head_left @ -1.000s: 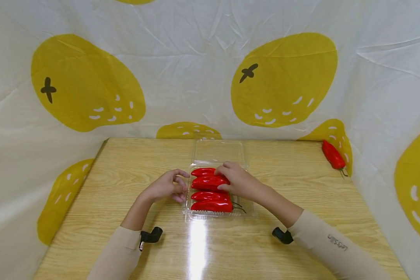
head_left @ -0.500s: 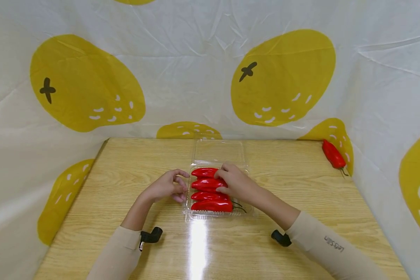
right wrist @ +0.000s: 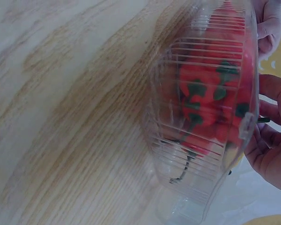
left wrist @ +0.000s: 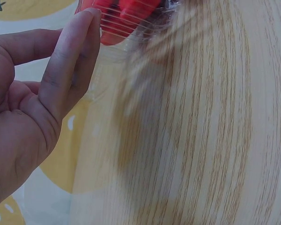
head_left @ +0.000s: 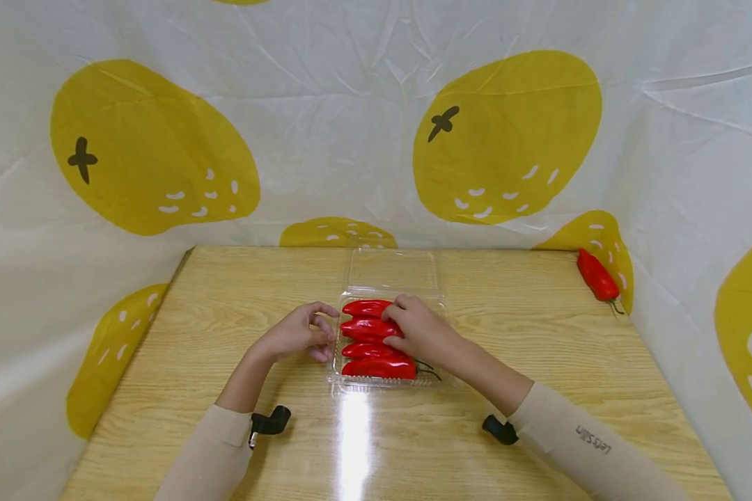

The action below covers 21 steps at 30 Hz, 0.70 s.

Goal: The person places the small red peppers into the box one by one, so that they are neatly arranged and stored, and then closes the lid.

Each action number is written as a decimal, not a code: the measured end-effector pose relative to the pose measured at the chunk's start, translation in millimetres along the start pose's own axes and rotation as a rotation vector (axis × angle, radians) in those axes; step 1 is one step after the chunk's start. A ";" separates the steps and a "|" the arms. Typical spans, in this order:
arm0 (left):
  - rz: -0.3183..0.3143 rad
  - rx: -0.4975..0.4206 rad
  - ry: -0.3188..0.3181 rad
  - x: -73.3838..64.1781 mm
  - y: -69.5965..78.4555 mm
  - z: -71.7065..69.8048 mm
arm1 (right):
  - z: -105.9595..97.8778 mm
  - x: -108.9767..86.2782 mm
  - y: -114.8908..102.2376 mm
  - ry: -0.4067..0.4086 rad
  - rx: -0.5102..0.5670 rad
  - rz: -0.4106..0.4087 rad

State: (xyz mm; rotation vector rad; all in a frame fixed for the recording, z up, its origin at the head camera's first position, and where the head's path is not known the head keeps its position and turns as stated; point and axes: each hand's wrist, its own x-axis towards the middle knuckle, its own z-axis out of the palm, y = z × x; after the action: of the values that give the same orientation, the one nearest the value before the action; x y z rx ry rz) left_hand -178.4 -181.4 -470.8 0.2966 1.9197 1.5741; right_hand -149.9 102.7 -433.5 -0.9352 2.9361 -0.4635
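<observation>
A clear plastic clamshell box (head_left: 393,383) stands on the wooden table, holding several red peppers side by side. My right hand (head_left: 423,328) reaches in from the right and grips the stem end of one upper red pepper (head_left: 365,327), thumb on the near side and fingers on the far side. Through the ribbed wall in the right wrist view, peppers (right wrist: 203,84) show green stem caps. My left hand (head_left: 297,332) is at the box's left side, fingers loosely bent and holding nothing. In the left wrist view its fingertips (left wrist: 91,16) come right up to the box wall.
The box's hinged lid (head_left: 393,271) lies folded back toward the far table edge. Another red pepper (head_left: 598,275) lies at the table's far right corner. A white cloth (head_left: 338,153) printed with yellow fruit surrounds the table at the back and sides.
My right hand has shifted slightly left, and the pepper it grips has slid a little left with it. The left hand has stayed in place.
</observation>
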 end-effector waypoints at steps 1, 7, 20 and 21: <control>0.000 0.000 0.000 0.0 0.3 -0.1 | 0.7 0.1 -0.1 0.004 -0.002 -0.003; 0.004 0.000 -0.003 -0.9 0.9 -0.2 | 2.7 -0.2 -0.2 0.015 0.010 -0.003; 0.006 0.005 0.001 -1.9 1.3 0.9 | 2.7 -2.7 1.8 0.023 0.059 0.005; 0.006 0.004 0.001 -1.8 1.1 1.0 | 2.0 -2.8 2.0 0.021 0.071 0.013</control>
State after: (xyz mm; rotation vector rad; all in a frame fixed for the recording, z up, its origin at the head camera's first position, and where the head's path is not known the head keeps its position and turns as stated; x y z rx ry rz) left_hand -176.6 -181.3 -469.3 0.3033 1.9244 1.5749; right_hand -148.4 105.3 -436.2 -0.9086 2.9203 -0.5768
